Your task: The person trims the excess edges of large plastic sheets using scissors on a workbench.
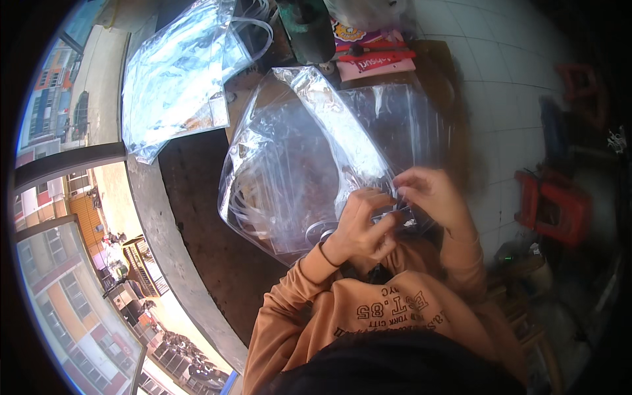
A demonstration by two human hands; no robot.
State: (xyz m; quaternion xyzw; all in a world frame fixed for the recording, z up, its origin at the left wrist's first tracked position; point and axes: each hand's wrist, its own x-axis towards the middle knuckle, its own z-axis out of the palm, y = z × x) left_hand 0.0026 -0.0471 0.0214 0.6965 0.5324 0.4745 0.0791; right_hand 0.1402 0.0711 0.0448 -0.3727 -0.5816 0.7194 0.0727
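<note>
A large clear plastic bag (303,158) lies crumpled over the dark worktable (191,197) in front of me. My left hand (362,227) pinches the bag's near edge, fingers curled around the plastic. My right hand (431,194) grips the same edge just to the right, thumb and fingers closed on it. Between the two hands sits a small dark part of the bag's rim, too blurred to name. Orange sleeves cover both forearms.
A stack of clear plastic bags with loop handles (178,72) lies at the table's far left. A dark green cylinder (308,29) and red and pink packets (375,59) sit at the back. Red plastic stools (553,207) stand on the tiled floor to the right. A window (59,197) runs along the left.
</note>
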